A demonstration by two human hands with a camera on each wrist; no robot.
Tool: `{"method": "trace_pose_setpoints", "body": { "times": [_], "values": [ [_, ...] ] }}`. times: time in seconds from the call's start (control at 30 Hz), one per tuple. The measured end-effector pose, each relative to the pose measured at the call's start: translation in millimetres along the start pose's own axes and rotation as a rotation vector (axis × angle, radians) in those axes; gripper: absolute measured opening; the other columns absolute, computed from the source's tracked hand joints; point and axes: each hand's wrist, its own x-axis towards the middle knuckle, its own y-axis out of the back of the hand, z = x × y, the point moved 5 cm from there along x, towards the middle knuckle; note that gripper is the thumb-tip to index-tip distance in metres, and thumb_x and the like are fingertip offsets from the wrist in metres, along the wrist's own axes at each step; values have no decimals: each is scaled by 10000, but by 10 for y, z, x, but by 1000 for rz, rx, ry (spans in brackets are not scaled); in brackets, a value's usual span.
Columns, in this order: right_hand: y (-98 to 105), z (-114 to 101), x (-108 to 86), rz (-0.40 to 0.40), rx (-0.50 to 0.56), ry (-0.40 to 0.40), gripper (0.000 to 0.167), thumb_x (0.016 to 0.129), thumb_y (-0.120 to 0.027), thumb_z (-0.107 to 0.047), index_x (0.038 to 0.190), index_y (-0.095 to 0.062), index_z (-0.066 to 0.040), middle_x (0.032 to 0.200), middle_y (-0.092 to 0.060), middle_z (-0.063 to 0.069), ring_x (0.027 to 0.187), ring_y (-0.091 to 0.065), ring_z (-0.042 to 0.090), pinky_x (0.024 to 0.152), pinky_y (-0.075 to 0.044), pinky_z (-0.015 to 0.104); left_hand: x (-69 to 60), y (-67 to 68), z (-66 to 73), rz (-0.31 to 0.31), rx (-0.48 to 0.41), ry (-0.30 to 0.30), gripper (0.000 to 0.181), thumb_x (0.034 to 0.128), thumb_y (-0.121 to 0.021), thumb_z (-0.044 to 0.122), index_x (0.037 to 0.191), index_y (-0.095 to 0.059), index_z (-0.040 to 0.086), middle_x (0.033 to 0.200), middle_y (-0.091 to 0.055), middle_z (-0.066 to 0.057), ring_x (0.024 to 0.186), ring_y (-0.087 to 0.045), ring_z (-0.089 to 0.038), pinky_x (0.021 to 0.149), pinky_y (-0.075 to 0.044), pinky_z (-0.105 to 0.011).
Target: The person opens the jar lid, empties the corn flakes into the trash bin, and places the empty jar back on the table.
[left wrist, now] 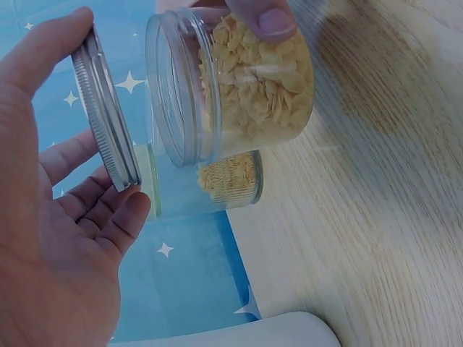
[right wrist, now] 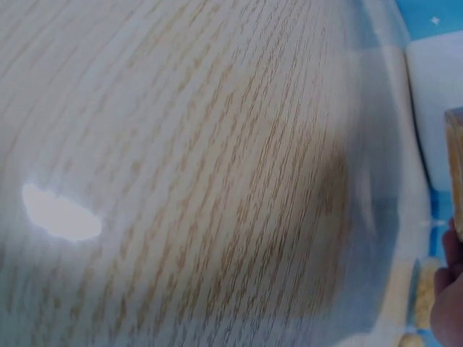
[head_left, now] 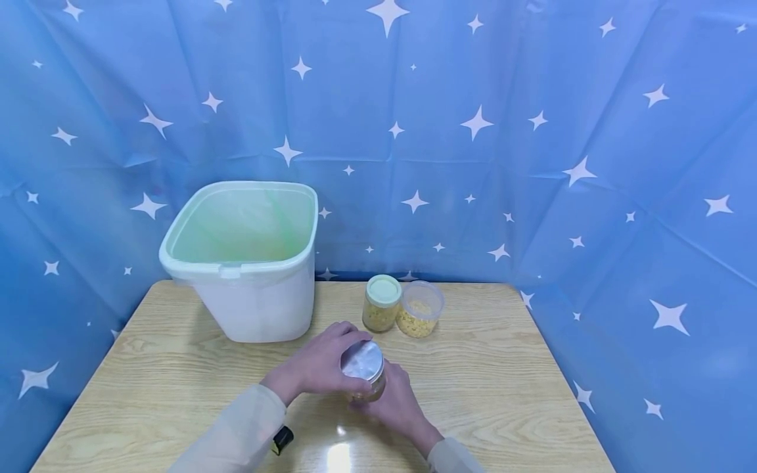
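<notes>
The left hand's fingers (left wrist: pixel 123 224) and thumb pinch a silver screw lid (left wrist: pixel 105 108) by its ribbed edge, the thumb on one side and the fingertips on the other. The left hand (head_left: pixel 322 358) reaches in from the left, its back upward. Just beyond those fingertips, apart from the lid by a narrow gap, is the open, threaded mouth of a clear screw-top jar (left wrist: pixel 231 87). The right hand (head_left: pixel 396 404) grips this jar, its fingers curled round the side below the lid; one digit lies flat along the clear wall in the left wrist view. Pale-yellow curled pieces (left wrist: pixel 268 94) fill much of the jar.

Past the fingers of both hands, farther back, a jar with a pale-green lid (head_left: pixel 383 292) stands upright on the wood-grain bench (head_left: pixel 491 368). Just right of it is a round clear tub (head_left: pixel 422 305); both hold yellow pieces. Whether these two touch, I cannot tell.

Left of the left fingers and farther back, a large white bin (head_left: pixel 260 305) stands with its wide mouth uncovered. Behind the left fingers, beside the sleeve (head_left: pixel 242 424), lies a small black object (head_left: pixel 282 439), partly hidden. Farthest from the fingers hangs a blue curtain (head_left: pixel 355 118) with white stars.
</notes>
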Motion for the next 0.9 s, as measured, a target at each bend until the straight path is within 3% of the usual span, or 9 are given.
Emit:
{"method": "trace_pose_setpoints", "body": {
  "times": [0.43,0.7,0.9],
  "values": [
    [19,53,-15,22,55,-25,762,612,-920,-354,1270,-534,-347,1080,-647,-177,953,-603,56,879,-509,332,-69,117,-30,-10,-54,-2,802,719,-784,548,1401,-508,229,1287,-514,59,1111,-501,-103,895,-487,-324],
    [27,121,-62,-1,68,-161,919,587,-908,-471,1382,-479,-301,1189,-612,-128,1080,-553,137,955,-450,419,-137,148,-112,4,-31,-6,796,723,-793,533,1397,-512,216,1279,-523,59,1098,-517,-101,886,-501,-326],
    [27,136,-77,-3,51,-179,949,585,-912,-455,1401,-474,-252,1224,-607,-106,1119,-544,167,993,-422,484,-180,163,-184,20,-42,-4,814,712,-804,534,1397,-515,204,1296,-532,41,1117,-530,-120,919,-504,-363]
  ]
}}
